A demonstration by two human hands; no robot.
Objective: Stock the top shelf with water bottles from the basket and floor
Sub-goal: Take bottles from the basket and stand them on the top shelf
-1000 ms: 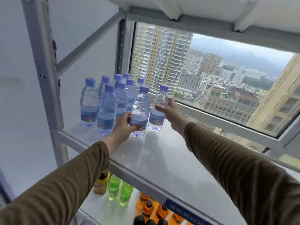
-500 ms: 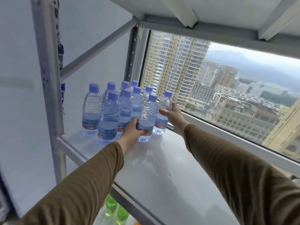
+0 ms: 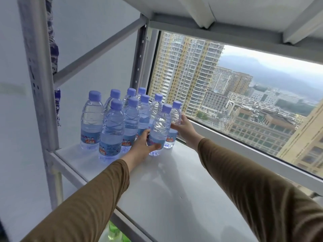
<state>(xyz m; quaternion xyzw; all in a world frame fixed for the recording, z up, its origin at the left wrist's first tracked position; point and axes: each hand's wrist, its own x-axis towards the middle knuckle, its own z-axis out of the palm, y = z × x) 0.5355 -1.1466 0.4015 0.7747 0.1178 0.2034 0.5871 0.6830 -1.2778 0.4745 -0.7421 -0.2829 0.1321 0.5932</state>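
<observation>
Behind the rack a wide glass window (image 3: 244, 105) with a pale frame shows tall yellow and white apartment towers (image 3: 185, 70), lower grey city buildings (image 3: 258, 123) and hazy hills under a cloudy sky (image 3: 272, 62). At the bottom edge, green translucent drink bottles (image 3: 113, 232) stand on a lower level. A plain white wall (image 3: 15, 137) is at left.
</observation>
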